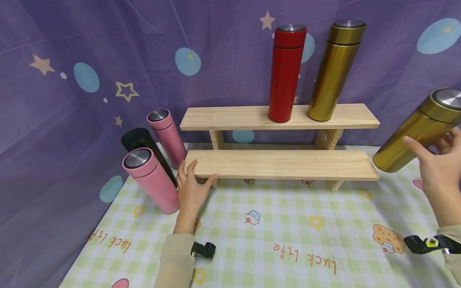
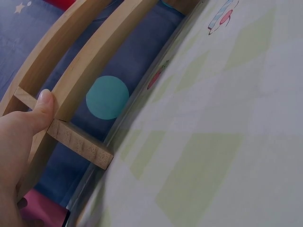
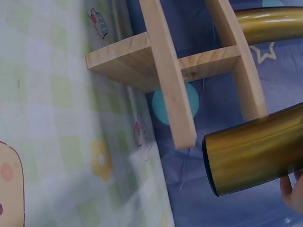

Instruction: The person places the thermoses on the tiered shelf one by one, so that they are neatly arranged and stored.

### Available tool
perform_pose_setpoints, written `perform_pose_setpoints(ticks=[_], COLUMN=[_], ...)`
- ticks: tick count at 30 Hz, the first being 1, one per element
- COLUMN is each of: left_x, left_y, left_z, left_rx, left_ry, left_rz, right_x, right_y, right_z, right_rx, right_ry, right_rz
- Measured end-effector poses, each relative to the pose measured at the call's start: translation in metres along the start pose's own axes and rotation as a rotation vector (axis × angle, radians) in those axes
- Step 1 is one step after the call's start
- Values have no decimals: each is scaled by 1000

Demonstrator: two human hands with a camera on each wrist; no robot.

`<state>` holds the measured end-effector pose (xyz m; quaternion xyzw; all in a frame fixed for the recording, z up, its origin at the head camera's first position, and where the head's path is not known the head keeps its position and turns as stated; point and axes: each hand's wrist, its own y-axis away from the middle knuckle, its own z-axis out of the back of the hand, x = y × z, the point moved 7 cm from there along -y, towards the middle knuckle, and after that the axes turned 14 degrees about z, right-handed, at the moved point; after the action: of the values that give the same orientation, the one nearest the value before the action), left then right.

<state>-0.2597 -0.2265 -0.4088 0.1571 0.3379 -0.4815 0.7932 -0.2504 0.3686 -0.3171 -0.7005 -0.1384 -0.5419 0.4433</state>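
My right hand holds a gold thermos flask with a silver lid top, tilted, at the right end of a two-tier wooden shelf. In the right wrist view the base of this gold flask is raised off the cloth, beside the shelf's boards. My left hand grips the left end of the lower board, its thumb on the front edge. A red flask and another gold flask stand on the upper board.
Left of the shelf stand a pink flask, a black flask behind it and another pink flask farther back. A green checked cloth covers the table. A purple patterned curtain hangs behind.
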Motion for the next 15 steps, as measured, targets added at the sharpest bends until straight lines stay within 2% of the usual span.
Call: perform_pose_setpoints(ticks=[9, 15], left_x=[0, 0], left_y=[1, 1], left_z=[1, 1], left_rx=[1, -1], left_ry=[-2, -3], left_rz=[2, 9], right_x=[14, 26], right_y=[3, 7], right_z=[-4, -10], right_rx=[-23, 7], right_ry=[-274, -328], right_rz=[15, 50])
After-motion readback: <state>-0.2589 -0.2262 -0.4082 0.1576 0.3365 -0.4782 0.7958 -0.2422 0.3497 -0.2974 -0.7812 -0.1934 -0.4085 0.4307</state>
